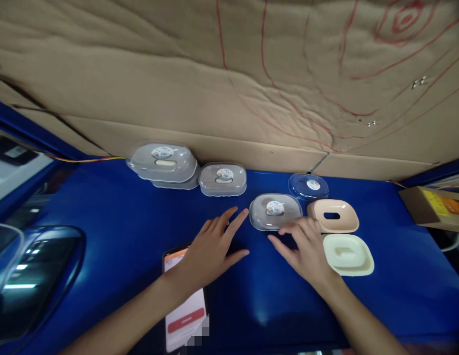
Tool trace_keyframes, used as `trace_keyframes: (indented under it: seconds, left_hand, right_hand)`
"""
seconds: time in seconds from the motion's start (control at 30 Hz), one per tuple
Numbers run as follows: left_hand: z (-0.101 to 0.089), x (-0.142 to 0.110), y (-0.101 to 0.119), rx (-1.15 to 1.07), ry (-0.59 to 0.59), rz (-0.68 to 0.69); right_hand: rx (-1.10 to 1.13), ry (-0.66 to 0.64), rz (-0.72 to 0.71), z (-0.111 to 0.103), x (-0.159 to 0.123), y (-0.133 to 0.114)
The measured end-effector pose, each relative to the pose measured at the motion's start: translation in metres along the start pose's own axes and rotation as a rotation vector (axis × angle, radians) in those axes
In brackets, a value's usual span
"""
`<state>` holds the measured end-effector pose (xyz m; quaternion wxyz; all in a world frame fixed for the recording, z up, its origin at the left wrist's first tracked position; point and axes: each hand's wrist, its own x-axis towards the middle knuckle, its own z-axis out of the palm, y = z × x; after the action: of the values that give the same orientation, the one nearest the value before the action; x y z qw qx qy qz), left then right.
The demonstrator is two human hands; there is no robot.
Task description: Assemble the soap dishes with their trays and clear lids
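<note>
My left hand [210, 242] is spread open over the far part of a phone [185, 315], its index finger pointing at a clear-lidded soap box [286, 219]. Fingers of my right hand [303, 244] are apart and curve by the front right edge of that same box; whether they touch it is unclear. The box lies flat, with a round white label on its lid. Just right of it are stacked peach trays [349, 217] with an oval slot. A pale cream tray [357, 264] lies in front of those, partly behind my right hand.
Stacked clear-lidded boxes [144, 160] and a single lidded box [232, 187] stand at the back left. A loose clear lid [298, 186] lies behind the peach trays. Cardboard [158, 88] walls the back of the blue table [114, 246]. A cardboard box [417, 209] sits at right.
</note>
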<state>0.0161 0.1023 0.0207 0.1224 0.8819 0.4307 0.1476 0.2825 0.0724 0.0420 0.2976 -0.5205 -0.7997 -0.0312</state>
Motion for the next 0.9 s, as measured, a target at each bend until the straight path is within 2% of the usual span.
trace_keyframes:
  seconds: [0.1, 0.23, 0.43, 0.57, 0.67, 0.8, 0.9]
  left_hand:
    - [0.000, 0.000, 0.000, 0.043, -0.020, 0.019]
    - [0.000, 0.000, 0.000, 0.064, -0.034, 0.024]
    - [0.003, 0.000, -0.001, 0.081, -0.008, 0.049]
    - [0.004, 0.000, -0.001, 0.093, -0.002, 0.052]
    - [0.002, -0.001, -0.001, 0.090, -0.010, 0.053]
    - [0.001, -0.001, 0.000, 0.097, -0.018, 0.057]
    - [0.001, 0.000, 0.000, 0.104, -0.028, 0.056]
  right_hand:
    - [0.054, -0.086, -0.036, -0.005, 0.002, 0.000]
    - [-0.006, -0.165, -0.001, -0.001, 0.003, 0.002]
    - [-0.028, -0.307, -0.095, 0.006, 0.001, 0.006]
    - [-0.053, -0.267, -0.065, 0.001, 0.004, 0.009]
    - [-0.104, -0.129, 0.053, -0.013, 0.008, 0.020]
    - [-0.334, 0.028, 0.355, -0.044, 0.006, 0.041]
    - [-0.516, 0.001, 0.555, -0.066, -0.004, 0.047]
